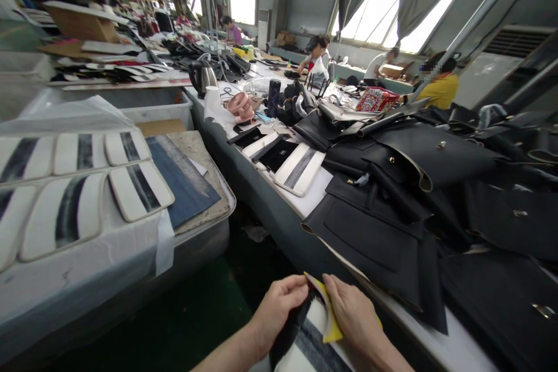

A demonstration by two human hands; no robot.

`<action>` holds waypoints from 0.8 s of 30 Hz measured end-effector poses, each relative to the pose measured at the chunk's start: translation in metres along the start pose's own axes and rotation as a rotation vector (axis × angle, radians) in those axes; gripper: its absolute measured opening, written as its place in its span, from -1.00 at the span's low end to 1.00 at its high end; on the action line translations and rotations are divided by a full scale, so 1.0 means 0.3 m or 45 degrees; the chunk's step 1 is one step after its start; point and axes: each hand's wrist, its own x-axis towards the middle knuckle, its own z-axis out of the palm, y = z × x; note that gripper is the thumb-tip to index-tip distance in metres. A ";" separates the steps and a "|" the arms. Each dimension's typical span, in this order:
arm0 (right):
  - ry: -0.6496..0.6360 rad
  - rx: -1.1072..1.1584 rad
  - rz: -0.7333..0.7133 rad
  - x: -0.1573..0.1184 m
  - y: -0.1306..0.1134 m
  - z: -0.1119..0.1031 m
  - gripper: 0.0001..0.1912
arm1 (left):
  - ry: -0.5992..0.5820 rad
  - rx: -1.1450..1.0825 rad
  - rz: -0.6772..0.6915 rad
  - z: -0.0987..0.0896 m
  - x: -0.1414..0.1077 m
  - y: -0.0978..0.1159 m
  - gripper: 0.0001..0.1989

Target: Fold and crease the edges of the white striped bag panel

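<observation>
Black leather panels (392, 226) crowd the long table (279, 215) just ahead and to the right of both hands. Left hand (276, 308) pinches shut on a white, dark-striped piece (305, 343); right hand (355, 317) grips it too, with a yellow cloth (329, 325) (partly hidden) under its fingers. Matching striped pieces (139, 189) lie on a side bench (108, 250) well off to the left; workers (440, 84) sit far beyond.
</observation>
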 end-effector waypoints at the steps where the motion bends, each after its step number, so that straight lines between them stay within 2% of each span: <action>1: -0.008 0.002 0.065 -0.012 0.017 0.005 -0.59 | -0.031 0.061 0.020 0.004 0.000 0.006 -0.61; 3: -0.056 -0.026 0.164 -0.035 0.037 0.015 -0.59 | -0.063 0.161 0.024 0.013 0.004 0.017 -0.63; 6: -0.111 -0.120 0.191 -0.048 0.031 0.019 -0.61 | -0.029 0.187 -0.014 0.016 0.019 0.024 -0.59; 11: -0.092 -0.239 0.054 -0.017 -0.015 -0.004 -0.66 | 0.050 0.256 -0.079 -0.002 0.048 0.010 -0.47; 16: -0.128 -0.299 -0.082 -0.011 -0.011 -0.012 -0.69 | 0.092 0.351 -0.078 -0.002 0.062 0.001 -0.44; 18: -0.122 -0.319 -0.149 -0.017 -0.004 -0.009 -0.70 | 0.093 0.374 -0.086 0.000 0.061 0.008 -0.48; 20: -0.158 -0.328 -0.186 -0.021 -0.005 -0.012 -0.71 | 0.026 0.356 -0.119 0.000 0.058 0.022 -0.58; 22: -0.214 -0.304 -0.163 -0.023 -0.013 -0.020 -0.71 | -0.046 0.331 -0.167 0.001 0.054 0.038 -0.67; 24: -0.249 -0.251 -0.083 -0.023 -0.023 -0.028 -0.68 | -0.055 0.342 -0.183 0.004 0.052 0.048 -0.71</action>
